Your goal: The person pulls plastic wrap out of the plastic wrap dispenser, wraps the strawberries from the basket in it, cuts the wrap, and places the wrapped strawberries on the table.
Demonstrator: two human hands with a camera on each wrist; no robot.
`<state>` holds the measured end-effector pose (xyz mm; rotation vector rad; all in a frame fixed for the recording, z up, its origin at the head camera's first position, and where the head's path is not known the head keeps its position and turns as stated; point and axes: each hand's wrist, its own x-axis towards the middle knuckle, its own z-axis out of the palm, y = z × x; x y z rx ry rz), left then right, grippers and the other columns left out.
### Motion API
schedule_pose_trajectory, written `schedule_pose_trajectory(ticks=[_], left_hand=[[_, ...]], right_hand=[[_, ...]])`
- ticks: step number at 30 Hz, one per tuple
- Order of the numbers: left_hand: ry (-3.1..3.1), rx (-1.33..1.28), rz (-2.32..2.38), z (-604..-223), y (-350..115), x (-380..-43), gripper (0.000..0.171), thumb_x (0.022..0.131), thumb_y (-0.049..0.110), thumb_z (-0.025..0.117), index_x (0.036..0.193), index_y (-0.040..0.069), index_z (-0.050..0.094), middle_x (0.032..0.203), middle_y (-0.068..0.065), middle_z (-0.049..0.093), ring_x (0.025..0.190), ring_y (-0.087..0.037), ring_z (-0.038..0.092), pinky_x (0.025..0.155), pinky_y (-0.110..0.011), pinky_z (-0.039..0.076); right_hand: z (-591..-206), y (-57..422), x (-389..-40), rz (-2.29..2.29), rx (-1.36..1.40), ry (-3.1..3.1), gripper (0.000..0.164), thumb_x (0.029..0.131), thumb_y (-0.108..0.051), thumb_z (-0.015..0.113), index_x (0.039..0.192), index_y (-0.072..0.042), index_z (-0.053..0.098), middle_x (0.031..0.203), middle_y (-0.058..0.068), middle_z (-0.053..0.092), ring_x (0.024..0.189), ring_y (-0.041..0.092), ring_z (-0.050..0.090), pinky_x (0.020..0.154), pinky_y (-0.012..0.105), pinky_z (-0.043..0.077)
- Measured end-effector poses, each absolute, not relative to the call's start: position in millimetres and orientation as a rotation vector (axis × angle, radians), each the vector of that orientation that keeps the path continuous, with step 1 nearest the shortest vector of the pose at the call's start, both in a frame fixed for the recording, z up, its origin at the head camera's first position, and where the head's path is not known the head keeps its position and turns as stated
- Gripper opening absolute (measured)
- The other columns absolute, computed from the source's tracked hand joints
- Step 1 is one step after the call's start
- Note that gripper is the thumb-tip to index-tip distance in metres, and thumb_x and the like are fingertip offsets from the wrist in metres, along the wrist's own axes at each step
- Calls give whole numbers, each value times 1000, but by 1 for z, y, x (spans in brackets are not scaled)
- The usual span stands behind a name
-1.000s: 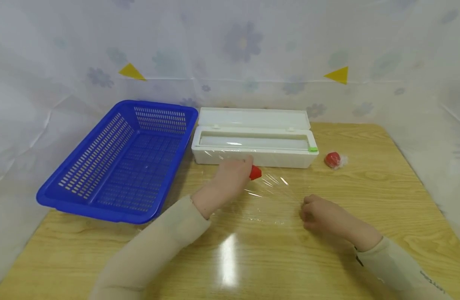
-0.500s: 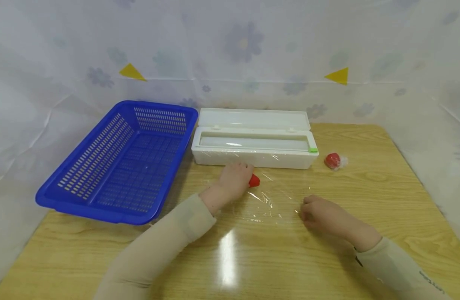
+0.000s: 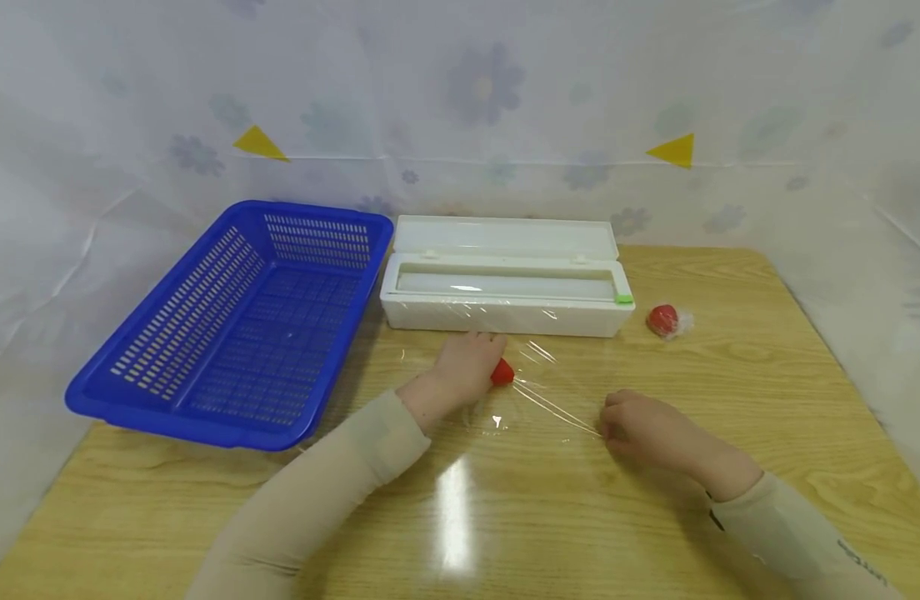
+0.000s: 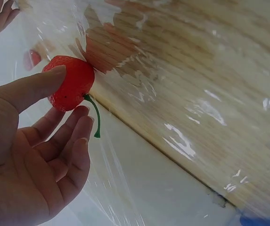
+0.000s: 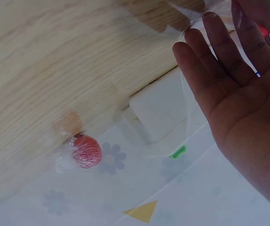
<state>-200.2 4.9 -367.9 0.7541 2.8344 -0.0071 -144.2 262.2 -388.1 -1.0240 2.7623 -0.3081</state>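
A red fruit (image 4: 71, 82) with a thin curved green stem is held between the thumb and fingers of my left hand (image 3: 466, 367), just in front of the white box. It touches a transparent sheet of plastic wrap (image 4: 186, 141), which runs from the box (image 3: 505, 317) over the table. My right hand (image 3: 643, 429) pinches the sheet's right side between thumb and forefinger. Taut folds run from the fruit toward those fingertips. In the right wrist view, my other right fingers (image 5: 219, 47) reach out rather straight. The box's lid (image 3: 505, 237) stands raised, showing a white roll (image 3: 505, 286) inside.
A blue plastic basket (image 3: 227, 425) stands at the left, close to the box. Another red fruit (image 3: 662, 320), wrapped in plastic, lies right of the box. A green tab (image 3: 623, 298) marks the box's right corner. A flowered curtain (image 3: 482, 92) hangs behind the table.
My left hand has brought the red fruit down toward me, away from the box. Folds in the wrap now stretch from the fruit to my right hand, which has stayed in place.
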Motion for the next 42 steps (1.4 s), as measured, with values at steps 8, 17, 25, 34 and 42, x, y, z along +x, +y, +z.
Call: schedule_pose_trajectory(ticks=[8,17,25,34,42], left_hand=[[2811,769,38,-366,-1,-201,45,81,22,70,119,10,50,112,-6,62,102,-21,58,81,-33,52],[2763,1022,60,-360,-5,-187,62,80,37,70,132,16,43,129,-5,49,117,-21,49,94,-36,47],[2689,1069,3,-366,-5,-179,77,73,55,71,135,18,43,142,-4,39,129,-23,39,103,-41,39],[2689,1037,102,-376,-10,-182,73,69,51,76,127,18,44,141,-4,37,128,-23,39,101,-42,40],[2726,1046,140,-380,-12,-184,14,91,21,57,102,14,62,144,-7,39,129,-25,42,101,-42,42]], right_hand=[[-387,261,-146,-319,-1037,2768,22,75,-5,72,68,-19,56,72,-11,46,66,1,40,57,21,40],[-385,260,-147,-321,-1006,2753,21,74,-5,71,68,-19,57,71,-11,46,65,2,39,57,21,39],[-380,261,-149,-415,-867,2742,13,83,-10,63,75,-18,57,71,-11,56,64,1,45,59,24,43],[-371,270,-153,-690,-669,2700,12,88,-8,58,79,-13,52,68,-6,47,61,3,39,54,20,34],[-365,274,-152,-779,-566,2708,13,88,-10,61,79,-11,51,68,-5,48,61,3,40,54,21,34]])
